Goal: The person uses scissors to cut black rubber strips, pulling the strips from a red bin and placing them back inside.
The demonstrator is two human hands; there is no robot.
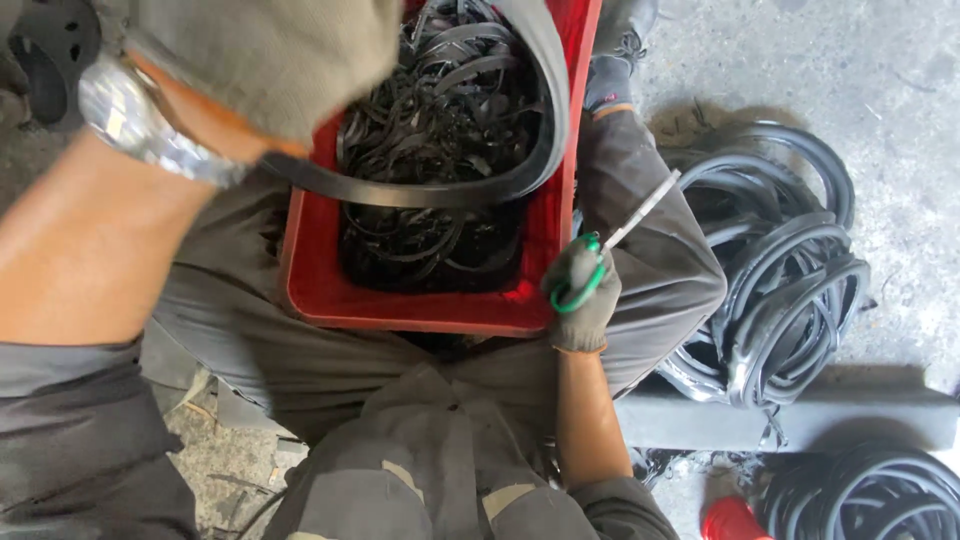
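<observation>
My left hand (270, 55), in a grey glove with a metal wristwatch (150, 125) on the wrist, is raised close to the camera and grips a long black rubber strip (470, 185) that curves over the crate. My right hand (582, 295), also gloved, holds green-handled scissors (615, 245) with the blades pointing up and to the right, beside the crate's right edge. A red plastic crate (420, 310) sits between my knees, full of cut black rubber strips (440, 110).
Coils of black rubber tubing (780, 280) lie on the concrete floor at right, with more coils (870, 495) at the lower right. A grey bar (800, 420) runs under them. A red object (735, 520) pokes in at the bottom edge.
</observation>
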